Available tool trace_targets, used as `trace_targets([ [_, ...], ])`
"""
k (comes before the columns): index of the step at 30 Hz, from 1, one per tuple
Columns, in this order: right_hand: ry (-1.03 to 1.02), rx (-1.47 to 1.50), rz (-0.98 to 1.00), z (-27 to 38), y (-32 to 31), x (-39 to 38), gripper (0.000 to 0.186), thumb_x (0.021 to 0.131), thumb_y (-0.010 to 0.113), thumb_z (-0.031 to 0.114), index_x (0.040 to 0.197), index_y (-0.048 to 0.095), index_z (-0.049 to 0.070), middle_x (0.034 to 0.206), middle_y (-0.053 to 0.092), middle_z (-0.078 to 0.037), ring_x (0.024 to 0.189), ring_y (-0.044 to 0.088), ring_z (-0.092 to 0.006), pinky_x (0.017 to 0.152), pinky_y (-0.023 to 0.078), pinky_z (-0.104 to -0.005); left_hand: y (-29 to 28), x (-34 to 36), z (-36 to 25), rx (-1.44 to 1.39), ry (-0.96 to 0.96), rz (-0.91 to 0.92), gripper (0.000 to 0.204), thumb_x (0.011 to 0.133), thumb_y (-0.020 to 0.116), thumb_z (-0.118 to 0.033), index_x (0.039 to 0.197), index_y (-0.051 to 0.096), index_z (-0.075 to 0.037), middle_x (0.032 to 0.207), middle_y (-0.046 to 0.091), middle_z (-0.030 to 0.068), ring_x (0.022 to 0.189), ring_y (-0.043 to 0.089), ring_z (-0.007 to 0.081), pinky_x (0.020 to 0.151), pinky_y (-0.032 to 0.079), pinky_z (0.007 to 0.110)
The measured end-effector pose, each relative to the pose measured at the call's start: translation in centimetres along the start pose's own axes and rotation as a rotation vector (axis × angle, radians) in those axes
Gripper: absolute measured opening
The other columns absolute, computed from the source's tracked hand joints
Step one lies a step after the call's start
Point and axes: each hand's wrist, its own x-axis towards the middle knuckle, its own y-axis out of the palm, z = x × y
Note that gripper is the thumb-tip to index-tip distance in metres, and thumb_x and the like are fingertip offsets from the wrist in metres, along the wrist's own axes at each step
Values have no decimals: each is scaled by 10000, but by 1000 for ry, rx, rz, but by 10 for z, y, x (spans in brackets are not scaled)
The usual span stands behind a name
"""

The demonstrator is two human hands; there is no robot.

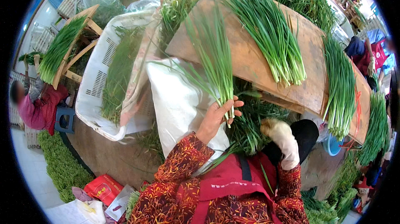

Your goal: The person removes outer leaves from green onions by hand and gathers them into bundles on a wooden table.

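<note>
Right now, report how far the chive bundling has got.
Done: two sorted chive bunches lie stalks-aligned on the wooden board. In hand: the left hand grips a bunch of chives by the cut ends; the gloved right hand is in the loose chive pile. Left: that pile, plus more chives in the white crate.

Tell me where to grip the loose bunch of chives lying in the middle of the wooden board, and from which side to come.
Grip the bunch of chives near its pale cut ends, at the board's near edge, where the stalks lie tight together; farther up the leaves fan out. Probably come from the near side, fingers wrapping across the stalks, as the left hand holds its own bunch by the base.
</note>
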Motion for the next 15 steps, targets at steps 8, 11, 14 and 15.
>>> trace_targets([
  [8,-220,480,-214,104,-27,42,285,759,583,249,972,567,61,843,610,-70,813,582,-165,690,442,-270,-2,-3,8,28,-17,-41,273,846,474,-236,1055,482,-60,946,583,56,698,550,86,457,382,181],
  [11,-75,442,-47,123,-36,39,254,750,598,231,915,579,39,790,611,-82,786,589,-159,665,448,-263,-6,-3,11,37,-3,-42,278,850,461,-227,1066,476,-53,940,586,60,691,548,88,449,377,180],
  [14,-93,668,-139,102,-18,46,159,765,579,174,830,584,29,725,598,-69,681,549,-83,599,424,-211,-6,-3,10,49,1,-22,291,849,462,-222,1080,465,-45,936,585,66,706,553,92,456,383,182],
  [15,-121,731,-190,94,-17,44,143,769,574,165,817,584,31,717,594,-61,658,535,-68,579,415,-199,-4,-3,9,53,0,-10,296,848,465,-220,1085,461,-42,935,585,69,715,556,94,461,387,184],
])
